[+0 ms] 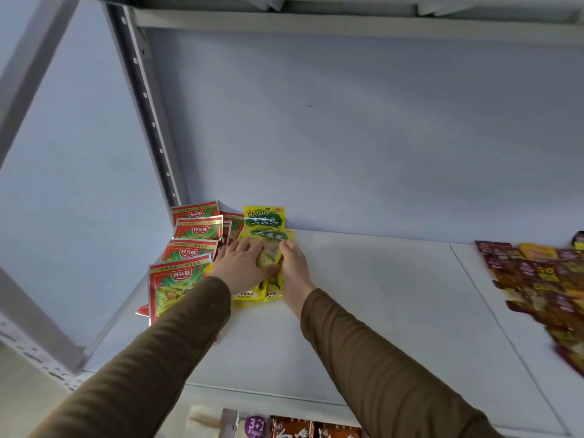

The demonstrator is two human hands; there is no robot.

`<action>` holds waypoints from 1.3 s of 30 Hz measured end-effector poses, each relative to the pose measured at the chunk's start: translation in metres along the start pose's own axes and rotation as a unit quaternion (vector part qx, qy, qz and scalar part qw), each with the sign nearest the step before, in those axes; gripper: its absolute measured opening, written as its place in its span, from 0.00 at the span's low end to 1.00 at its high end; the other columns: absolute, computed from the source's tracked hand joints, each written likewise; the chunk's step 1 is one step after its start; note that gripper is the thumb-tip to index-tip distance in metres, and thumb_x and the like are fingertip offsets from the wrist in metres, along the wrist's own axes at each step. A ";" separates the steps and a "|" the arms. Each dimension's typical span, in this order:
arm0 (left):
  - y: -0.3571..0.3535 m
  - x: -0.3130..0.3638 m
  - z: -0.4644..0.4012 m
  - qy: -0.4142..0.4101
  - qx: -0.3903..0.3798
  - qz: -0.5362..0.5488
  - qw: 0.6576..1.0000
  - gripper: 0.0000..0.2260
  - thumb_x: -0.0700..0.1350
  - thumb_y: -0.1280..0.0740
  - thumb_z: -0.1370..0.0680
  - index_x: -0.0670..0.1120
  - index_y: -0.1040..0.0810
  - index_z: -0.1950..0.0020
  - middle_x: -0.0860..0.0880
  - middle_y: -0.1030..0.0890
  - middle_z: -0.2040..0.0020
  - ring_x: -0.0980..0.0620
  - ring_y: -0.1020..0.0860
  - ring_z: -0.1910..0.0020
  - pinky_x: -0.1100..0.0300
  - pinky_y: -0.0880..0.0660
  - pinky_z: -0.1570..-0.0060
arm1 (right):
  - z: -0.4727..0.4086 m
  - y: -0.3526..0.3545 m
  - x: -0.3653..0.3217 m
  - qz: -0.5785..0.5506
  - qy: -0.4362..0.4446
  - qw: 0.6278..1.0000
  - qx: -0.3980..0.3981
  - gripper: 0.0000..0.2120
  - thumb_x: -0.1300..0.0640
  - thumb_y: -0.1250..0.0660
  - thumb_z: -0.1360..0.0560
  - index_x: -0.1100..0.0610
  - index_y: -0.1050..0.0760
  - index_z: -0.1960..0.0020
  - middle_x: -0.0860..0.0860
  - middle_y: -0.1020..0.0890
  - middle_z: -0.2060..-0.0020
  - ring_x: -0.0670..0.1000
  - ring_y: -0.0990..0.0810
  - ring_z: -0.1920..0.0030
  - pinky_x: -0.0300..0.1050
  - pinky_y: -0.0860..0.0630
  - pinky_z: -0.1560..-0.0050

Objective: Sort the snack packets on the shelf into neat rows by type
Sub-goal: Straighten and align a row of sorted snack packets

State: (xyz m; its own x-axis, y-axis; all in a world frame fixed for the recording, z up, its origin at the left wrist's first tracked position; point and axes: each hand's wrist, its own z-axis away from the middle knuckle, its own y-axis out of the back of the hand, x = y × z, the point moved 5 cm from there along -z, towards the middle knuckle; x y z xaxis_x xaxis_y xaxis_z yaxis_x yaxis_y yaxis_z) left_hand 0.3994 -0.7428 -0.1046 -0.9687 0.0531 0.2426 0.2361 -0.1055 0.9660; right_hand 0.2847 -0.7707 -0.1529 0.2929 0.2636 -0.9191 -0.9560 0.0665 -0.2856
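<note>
1. My left hand [241, 263] lies flat on the yellow packets [264, 248], fingers straight and spread, pointing toward the far wall; its grip is wide, pressing down and closing round nothing.
2. My right hand [292, 267] sits just right of the left, its fingers laid along the right edge of the same yellow pile. They look nearly straight, set against the edge more than wrapped round it, so I call this grip wide too, though the fingertips are partly hidden by the packets.
3. The yellow packets sit in a short row running from near to far at the far left of the white shelf [363, 295]. They overlap each other, and the farthest one leans against the back wall [347, 137].
4. Just left of them, touching or nearly so, is a row of red packets [189, 248] with green pictures, also overlapped from near to far, tucked into the far left corner by the upright post [151, 121].
5. Both my sleeves [379, 358] are brown and reach in from the near edge.
6. Well apart, at the right end of the shelf, a loose heap of dark brown packets [537, 279] lies jumbled and blurred; I cannot read them.
7. Below the near edge of the shelf, more packets on a lower shelf [284, 426] show, one with a purple label.
</note>
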 end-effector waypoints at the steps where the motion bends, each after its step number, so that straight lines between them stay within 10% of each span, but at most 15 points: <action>1: 0.003 0.001 0.000 0.003 0.005 0.000 1.000 0.34 0.69 0.45 0.20 0.57 0.46 0.18 0.47 0.46 0.16 0.42 0.50 0.18 0.41 0.54 0.20 | 0.002 0.001 -0.003 0.008 0.010 1.000 -0.001 0.28 0.46 0.35 0.25 0.55 0.27 0.28 0.50 0.22 0.32 0.54 0.23 0.32 0.54 0.25 0.33; 7: 0.021 0.021 -0.011 -0.018 0.066 0.012 0.998 0.33 0.65 0.42 0.19 0.51 0.41 0.18 0.44 0.42 0.18 0.41 0.47 0.18 0.44 0.50 0.20 | 0.021 0.050 -0.048 0.212 0.108 0.971 0.027 0.23 0.56 0.36 0.19 0.56 0.31 0.25 0.49 0.26 0.30 0.50 0.28 0.30 0.43 0.32 0.33; 27: -0.065 0.351 0.013 -0.150 0.009 -0.014 0.989 0.30 0.59 0.39 0.17 0.51 0.43 0.17 0.44 0.46 0.17 0.43 0.51 0.18 0.49 0.52 0.20 | 0.131 0.361 -0.165 0.693 0.230 0.679 0.077 0.22 0.49 0.36 0.18 0.53 0.28 0.26 0.51 0.27 0.27 0.55 0.32 0.27 0.53 0.33 0.30; 39: -0.096 0.470 0.008 -0.195 0.010 0.003 0.981 0.30 0.59 0.38 0.18 0.52 0.41 0.18 0.44 0.42 0.17 0.41 0.48 0.18 0.46 0.49 0.21 | 0.146 0.476 -0.203 0.731 0.219 0.639 0.098 0.23 0.48 0.38 0.18 0.50 0.32 0.24 0.49 0.30 0.25 0.56 0.35 0.25 0.56 0.35 0.28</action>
State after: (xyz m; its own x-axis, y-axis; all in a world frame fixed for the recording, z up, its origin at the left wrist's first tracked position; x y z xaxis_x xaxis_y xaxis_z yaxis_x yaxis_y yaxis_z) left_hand -0.0783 -0.6994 -0.0823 -0.8654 0.4278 0.2608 0.2477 -0.0873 0.9649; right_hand -0.2318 -0.6522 -0.0628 -0.9802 -0.1099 -0.1645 -0.1830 0.1875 0.9651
